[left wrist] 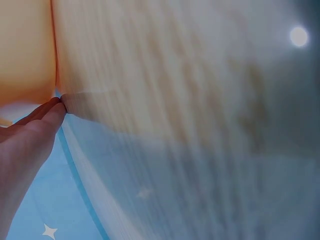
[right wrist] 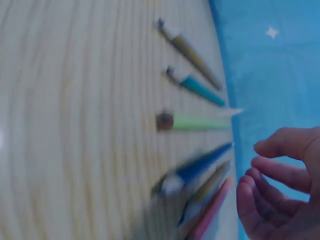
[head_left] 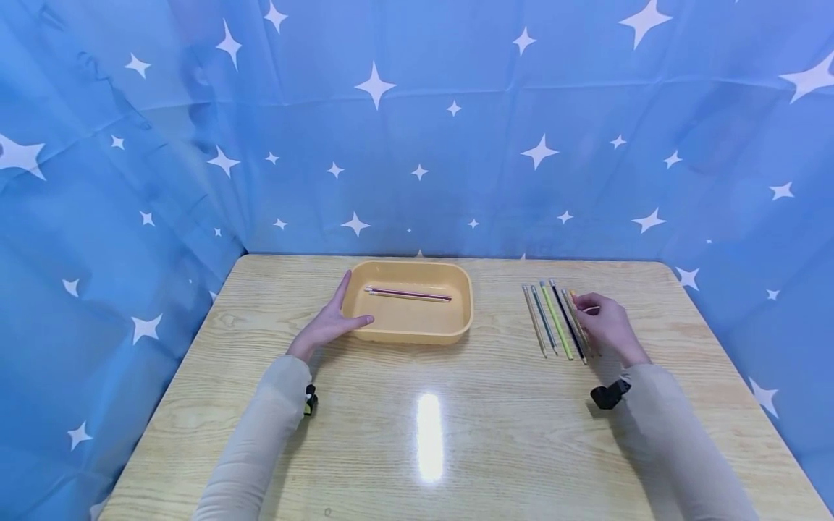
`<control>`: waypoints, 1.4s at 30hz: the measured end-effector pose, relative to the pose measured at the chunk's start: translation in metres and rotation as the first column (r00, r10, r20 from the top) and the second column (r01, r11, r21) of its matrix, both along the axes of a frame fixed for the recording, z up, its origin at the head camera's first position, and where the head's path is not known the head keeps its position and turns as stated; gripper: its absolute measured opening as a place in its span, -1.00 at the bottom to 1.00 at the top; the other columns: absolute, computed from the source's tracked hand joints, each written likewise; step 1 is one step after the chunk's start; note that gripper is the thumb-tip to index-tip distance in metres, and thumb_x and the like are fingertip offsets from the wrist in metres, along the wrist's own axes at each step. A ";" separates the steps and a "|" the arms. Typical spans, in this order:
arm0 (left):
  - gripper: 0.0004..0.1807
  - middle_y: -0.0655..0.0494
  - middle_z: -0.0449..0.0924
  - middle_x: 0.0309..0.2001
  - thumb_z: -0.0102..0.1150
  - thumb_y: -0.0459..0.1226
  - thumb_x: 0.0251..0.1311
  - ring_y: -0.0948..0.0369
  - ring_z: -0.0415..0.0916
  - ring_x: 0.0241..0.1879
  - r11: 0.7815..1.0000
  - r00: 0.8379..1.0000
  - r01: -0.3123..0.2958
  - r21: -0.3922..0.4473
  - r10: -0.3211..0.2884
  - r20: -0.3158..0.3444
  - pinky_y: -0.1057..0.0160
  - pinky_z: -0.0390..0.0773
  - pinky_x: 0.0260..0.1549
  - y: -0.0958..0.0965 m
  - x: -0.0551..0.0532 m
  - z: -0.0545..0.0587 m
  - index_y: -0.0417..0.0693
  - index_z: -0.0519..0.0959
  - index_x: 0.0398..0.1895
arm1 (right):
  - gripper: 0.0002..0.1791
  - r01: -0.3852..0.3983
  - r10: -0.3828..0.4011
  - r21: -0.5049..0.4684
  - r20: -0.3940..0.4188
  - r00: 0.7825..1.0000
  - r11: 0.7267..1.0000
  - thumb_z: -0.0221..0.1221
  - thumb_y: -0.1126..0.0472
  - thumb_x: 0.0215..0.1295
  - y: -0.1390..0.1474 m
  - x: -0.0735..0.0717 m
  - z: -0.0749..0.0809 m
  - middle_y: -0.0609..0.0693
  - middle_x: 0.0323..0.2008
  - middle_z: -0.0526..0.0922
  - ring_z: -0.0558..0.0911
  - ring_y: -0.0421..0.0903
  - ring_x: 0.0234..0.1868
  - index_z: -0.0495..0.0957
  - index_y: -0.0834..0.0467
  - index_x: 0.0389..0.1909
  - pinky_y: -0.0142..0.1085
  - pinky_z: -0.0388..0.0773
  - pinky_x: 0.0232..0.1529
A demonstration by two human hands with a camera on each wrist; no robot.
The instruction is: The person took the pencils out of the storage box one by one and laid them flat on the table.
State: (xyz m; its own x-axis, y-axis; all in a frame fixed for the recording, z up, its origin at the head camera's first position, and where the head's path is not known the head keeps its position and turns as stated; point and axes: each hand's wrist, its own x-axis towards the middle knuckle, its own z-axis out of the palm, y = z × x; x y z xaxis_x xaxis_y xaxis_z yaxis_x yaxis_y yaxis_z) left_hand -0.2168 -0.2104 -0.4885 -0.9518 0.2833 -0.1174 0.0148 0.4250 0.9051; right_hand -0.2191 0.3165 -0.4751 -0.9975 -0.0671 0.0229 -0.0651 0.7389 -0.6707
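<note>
My left hand (head_left: 331, 323) rests at the left end of a shallow tan tray (head_left: 417, 338), fingers straight along the outer wall and thumb over the front corner. Two pencils (head_left: 407, 294), one dark red striped, lie together in the tray. On the right, my right hand (head_left: 607, 323) hovers by the far ends of a row of pencils, thumb and fingers loosely bent with a gap between them. The row runs gold (head_left: 534, 322), teal (head_left: 544, 320), light green (head_left: 556, 320), dark blue (head_left: 568, 322), another gold (right wrist: 207, 190) and pink-red (right wrist: 212, 210), the last partly hidden by the hand in the head view.
The wood-grain table (head_left: 365, 434) reaches back to a blue star-patterned curtain (head_left: 417, 181), which also hangs at both sides. A bright light reflection (head_left: 430, 438) lies on the tabletop in front. Bare tabletop separates the tray from the pencil row.
</note>
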 end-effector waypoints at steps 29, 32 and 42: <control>0.22 0.08 -0.51 0.53 0.34 -0.05 0.16 -0.15 -0.39 0.46 1.000 1.000 -0.002 -0.004 0.002 0.024 -0.29 -0.18 0.31 0.000 0.001 0.005 0.29 -0.48 0.52 | -0.74 -0.200 0.173 -0.209 -0.141 0.975 0.957 0.10 0.39 0.34 -0.130 -0.020 0.013 0.26 -0.16 0.61 0.58 0.12 -0.15 0.54 0.39 0.00 -0.03 0.56 -0.09; 0.25 0.07 -0.47 0.53 0.37 -0.01 0.12 -0.15 -0.34 0.46 1.000 1.000 -0.008 -0.020 0.008 0.017 -0.28 -0.15 0.31 0.000 0.001 0.006 0.31 -0.47 0.52 | -0.75 -0.190 0.150 -0.237 -0.178 0.973 0.953 0.11 0.41 0.31 -0.144 -0.021 0.018 0.26 -0.18 0.61 0.58 0.10 -0.15 0.55 0.38 -0.03 -0.05 0.57 -0.10; 0.34 -0.09 -0.44 0.52 0.36 0.11 0.06 -0.15 -0.26 0.45 0.985 0.999 0.040 -0.167 -0.041 0.000 -0.15 -0.12 0.35 0.000 0.001 0.012 0.04 -0.52 0.51 | -0.75 -0.301 0.246 -0.236 -0.237 0.940 0.924 0.14 0.48 0.22 -0.190 -0.023 0.023 0.20 -0.24 0.62 0.60 0.07 -0.20 0.56 0.39 -0.07 -0.13 0.60 -0.17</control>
